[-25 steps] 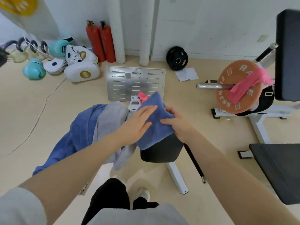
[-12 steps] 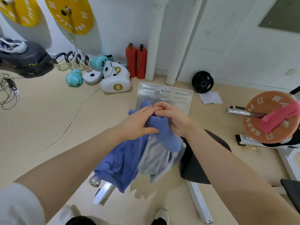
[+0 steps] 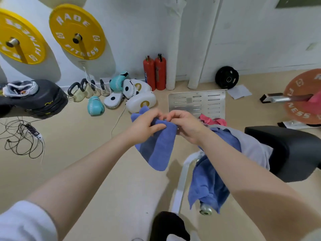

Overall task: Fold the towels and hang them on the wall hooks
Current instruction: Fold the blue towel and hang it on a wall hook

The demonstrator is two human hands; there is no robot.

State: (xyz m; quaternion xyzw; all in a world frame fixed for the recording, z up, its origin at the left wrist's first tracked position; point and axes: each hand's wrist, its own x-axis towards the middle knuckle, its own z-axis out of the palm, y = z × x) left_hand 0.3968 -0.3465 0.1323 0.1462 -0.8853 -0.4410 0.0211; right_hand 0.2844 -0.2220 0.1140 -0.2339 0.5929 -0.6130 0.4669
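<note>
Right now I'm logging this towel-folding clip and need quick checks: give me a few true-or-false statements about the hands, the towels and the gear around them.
1. Both hands, left hand and right hand, hold the folded blue towel. True.
2. The folded blue towel already hangs on a wall hook. False: it hangs from the hands, above the floor.
3. More towels lie draped over the black bench pad. True.
4. Two red fire extinguishers stand by the wall. True.
5. The wall plates are green. False: the weight plates are yellow.

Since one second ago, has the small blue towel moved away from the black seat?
Yes. The small blue towel, held by both hands, now hangs over the floor left of the black seat; before it lay on it.
</note>
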